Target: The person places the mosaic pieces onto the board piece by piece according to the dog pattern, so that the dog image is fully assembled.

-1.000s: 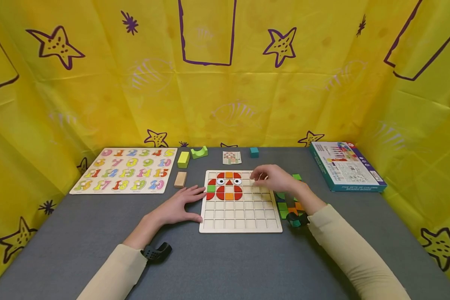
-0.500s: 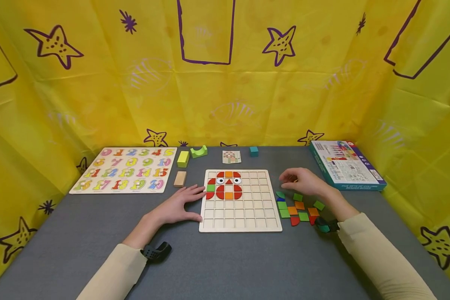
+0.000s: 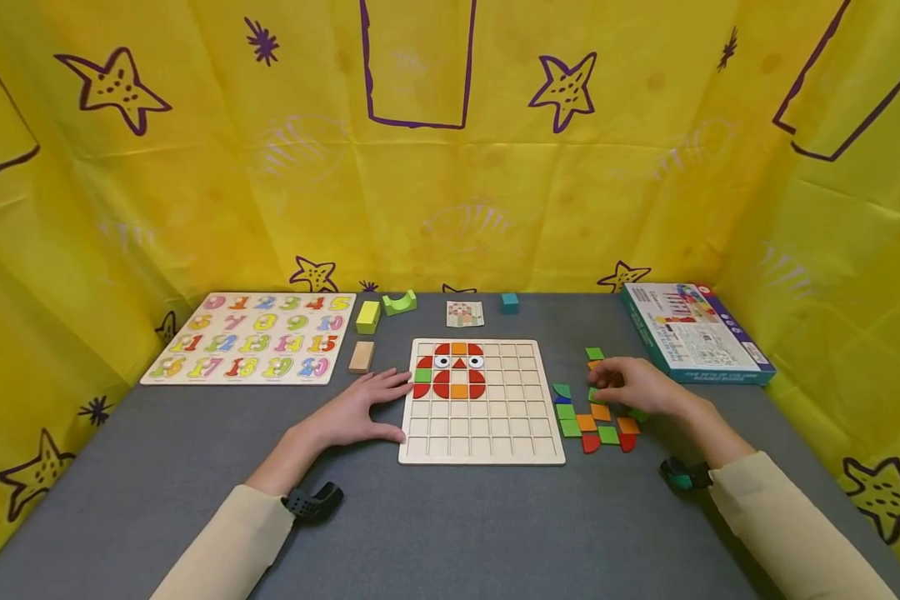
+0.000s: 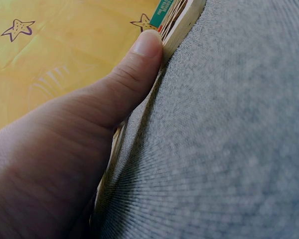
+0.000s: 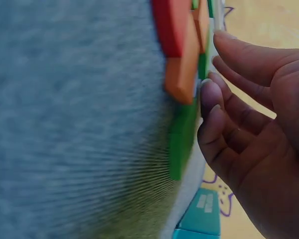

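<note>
A wooden grid board [image 3: 480,429] lies mid-table, with red, orange, green and eye-printed tiles [image 3: 459,371] set in its upper left cells. My left hand [image 3: 360,410] rests along the board's left edge, fingers spread. In the left wrist view, the thumb [image 4: 132,69] lies against the wooden edge. To the right of the board, my right hand [image 3: 633,386] is low over loose tiles, its fingertips beside a green tile [image 3: 593,394]. The right wrist view has its fingers [image 5: 214,132] loosely bent close to the tiles, with nothing seen between them.
Several loose green, orange, red and blue tiles [image 3: 607,435] lie right of the board. A number puzzle [image 3: 247,380] is at the left, near a wooden block [image 3: 361,357] and yellow-green blocks [image 3: 367,317]. Behind are a picture card [image 3: 464,314], a teal cube [image 3: 509,303] and a game box [image 3: 697,333].
My right hand has moved from above the board's upper right to the loose tiles on the right, and come down among them. My left hand has stayed at the board's edge.
</note>
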A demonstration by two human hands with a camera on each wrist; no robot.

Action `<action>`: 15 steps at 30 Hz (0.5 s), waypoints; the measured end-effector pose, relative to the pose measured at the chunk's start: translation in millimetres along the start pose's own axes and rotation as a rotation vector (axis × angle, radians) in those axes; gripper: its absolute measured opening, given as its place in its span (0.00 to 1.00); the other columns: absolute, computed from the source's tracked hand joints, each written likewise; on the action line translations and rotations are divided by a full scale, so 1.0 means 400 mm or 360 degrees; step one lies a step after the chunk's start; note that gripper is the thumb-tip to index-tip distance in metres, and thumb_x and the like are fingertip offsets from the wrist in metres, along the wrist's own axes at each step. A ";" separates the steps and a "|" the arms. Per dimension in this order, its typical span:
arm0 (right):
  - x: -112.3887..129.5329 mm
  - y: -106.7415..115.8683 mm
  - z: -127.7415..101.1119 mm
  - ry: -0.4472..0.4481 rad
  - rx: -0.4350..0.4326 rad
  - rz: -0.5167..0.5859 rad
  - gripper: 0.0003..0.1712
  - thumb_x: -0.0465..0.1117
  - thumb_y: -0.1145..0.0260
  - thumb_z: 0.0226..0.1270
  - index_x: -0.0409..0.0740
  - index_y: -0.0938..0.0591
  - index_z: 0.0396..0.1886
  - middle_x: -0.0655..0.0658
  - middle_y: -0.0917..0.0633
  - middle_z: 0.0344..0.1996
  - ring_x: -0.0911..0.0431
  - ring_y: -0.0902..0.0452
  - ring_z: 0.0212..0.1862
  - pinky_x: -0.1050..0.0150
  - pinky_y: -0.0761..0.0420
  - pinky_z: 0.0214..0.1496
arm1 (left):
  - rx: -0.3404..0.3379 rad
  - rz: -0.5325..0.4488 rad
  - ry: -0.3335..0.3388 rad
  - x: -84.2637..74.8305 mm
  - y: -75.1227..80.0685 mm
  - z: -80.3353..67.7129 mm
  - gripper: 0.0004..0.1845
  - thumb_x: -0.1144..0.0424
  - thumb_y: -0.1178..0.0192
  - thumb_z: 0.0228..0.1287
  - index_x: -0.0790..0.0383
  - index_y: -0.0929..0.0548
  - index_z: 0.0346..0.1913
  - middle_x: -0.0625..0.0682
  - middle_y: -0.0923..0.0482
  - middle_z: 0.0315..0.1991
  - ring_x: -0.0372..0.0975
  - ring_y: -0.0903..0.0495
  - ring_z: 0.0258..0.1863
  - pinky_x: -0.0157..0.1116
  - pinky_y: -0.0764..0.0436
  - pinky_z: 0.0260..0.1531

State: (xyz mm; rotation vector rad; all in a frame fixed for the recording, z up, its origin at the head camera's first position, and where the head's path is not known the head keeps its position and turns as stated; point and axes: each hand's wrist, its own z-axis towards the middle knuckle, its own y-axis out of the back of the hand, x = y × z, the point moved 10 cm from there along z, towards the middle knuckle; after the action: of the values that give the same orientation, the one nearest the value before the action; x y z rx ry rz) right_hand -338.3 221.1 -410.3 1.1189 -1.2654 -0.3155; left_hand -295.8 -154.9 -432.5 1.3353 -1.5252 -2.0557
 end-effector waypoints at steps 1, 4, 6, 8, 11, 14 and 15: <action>-0.003 -0.003 -0.002 0.0000 0.0003 -0.0014 0.14 0.40 0.28 0.68 0.37 0.16 0.49 0.49 0.18 0.36 0.53 0.25 0.39 0.58 0.21 0.44 | 0.0002 -0.0001 0.0002 0.000 0.000 0.000 0.49 0.36 0.30 0.56 0.58 0.32 0.76 0.52 0.41 0.77 0.54 0.50 0.78 0.59 0.55 0.74; -0.008 -0.009 -0.004 -0.0005 0.0002 -0.0045 0.13 0.41 0.28 0.67 0.38 0.16 0.47 0.50 0.18 0.35 0.53 0.25 0.38 0.58 0.21 0.44 | 0.0006 0.0009 0.0002 -0.001 -0.001 0.002 0.49 0.36 0.30 0.56 0.58 0.32 0.76 0.52 0.41 0.77 0.54 0.50 0.78 0.59 0.55 0.74; -0.006 -0.010 -0.004 0.0005 -0.0003 -0.0056 0.11 0.40 0.28 0.67 0.39 0.16 0.45 0.50 0.19 0.35 0.53 0.26 0.38 0.59 0.21 0.43 | 0.0007 0.0013 0.0005 0.000 -0.001 0.002 0.49 0.36 0.30 0.56 0.59 0.32 0.76 0.52 0.41 0.77 0.54 0.50 0.78 0.59 0.55 0.74; -0.002 -0.010 -0.003 0.0020 -0.0006 -0.0055 0.10 0.39 0.28 0.67 0.40 0.16 0.44 0.50 0.19 0.34 0.53 0.26 0.37 0.59 0.22 0.42 | 0.0007 0.0012 0.0008 0.000 -0.001 0.002 0.49 0.37 0.30 0.57 0.59 0.32 0.76 0.52 0.41 0.77 0.54 0.50 0.78 0.58 0.56 0.74; 0.006 -0.008 0.000 0.0042 -0.0004 -0.0058 0.09 0.38 0.28 0.67 0.41 0.17 0.43 0.51 0.20 0.33 0.53 0.26 0.37 0.60 0.22 0.41 | 0.0007 0.0006 0.0013 -0.001 0.000 0.001 0.49 0.37 0.29 0.57 0.59 0.32 0.75 0.52 0.41 0.77 0.55 0.50 0.78 0.58 0.56 0.74; 0.013 -0.005 0.001 0.0049 0.0014 -0.0037 0.08 0.37 0.29 0.68 0.41 0.17 0.43 0.51 0.20 0.33 0.53 0.26 0.37 0.60 0.22 0.42 | 0.0010 0.0002 0.0017 -0.001 -0.001 0.000 0.49 0.37 0.30 0.57 0.59 0.32 0.75 0.52 0.41 0.77 0.55 0.50 0.78 0.58 0.56 0.74; 0.015 -0.002 0.002 0.0047 0.0018 -0.0025 0.07 0.36 0.30 0.68 0.41 0.17 0.43 0.50 0.20 0.33 0.53 0.26 0.38 0.60 0.22 0.42 | 0.0011 0.0002 0.0016 -0.001 -0.001 -0.001 0.49 0.36 0.30 0.56 0.59 0.32 0.75 0.52 0.41 0.77 0.55 0.50 0.78 0.58 0.56 0.74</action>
State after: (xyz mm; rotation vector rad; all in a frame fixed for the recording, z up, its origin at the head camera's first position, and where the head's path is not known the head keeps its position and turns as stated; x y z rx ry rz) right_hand -336.5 215.9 -407.5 1.1401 -1.2340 -0.3027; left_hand -295.3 -154.6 -432.8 1.3451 -1.5299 -2.0417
